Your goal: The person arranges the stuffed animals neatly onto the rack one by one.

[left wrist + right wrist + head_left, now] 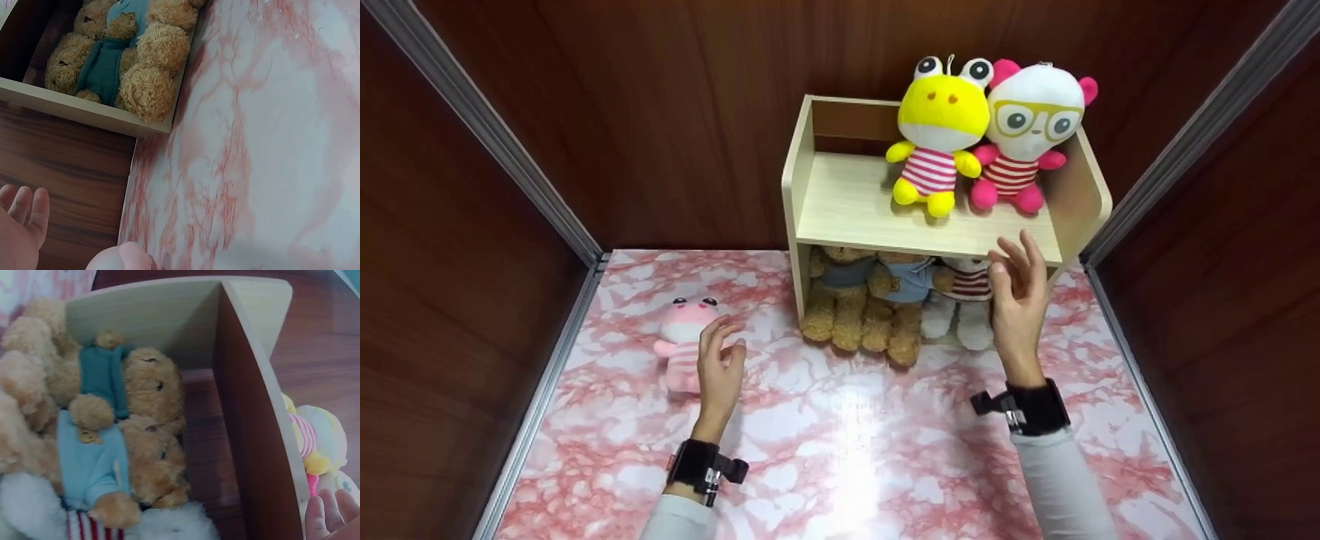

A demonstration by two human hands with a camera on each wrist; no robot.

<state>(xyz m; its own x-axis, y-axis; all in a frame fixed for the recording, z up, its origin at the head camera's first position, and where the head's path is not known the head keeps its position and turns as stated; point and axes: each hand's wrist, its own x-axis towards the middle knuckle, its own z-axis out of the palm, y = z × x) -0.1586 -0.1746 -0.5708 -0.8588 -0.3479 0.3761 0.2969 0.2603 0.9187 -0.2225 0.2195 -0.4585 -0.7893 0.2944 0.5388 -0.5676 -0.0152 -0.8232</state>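
My left hand hovers over the right side of a pink plush frog with a striped body, its fingers loosely bent and holding nothing. Part of that frog is hidden behind the hand; its head shows at the bottom of the left wrist view. My right hand is raised before the shelf's right front, fingers relaxed, with nothing in them. On the upper board of the wooden shelf sit a yellow plush frog and, to its right, a white and pink plush panda with yellow glasses.
Inside the lower compartment sit a brown teddy bear in a teal top, another in a light blue hoodie, and a white plush toy in red stripes. Dark wood panels enclose the pink marbled surface.
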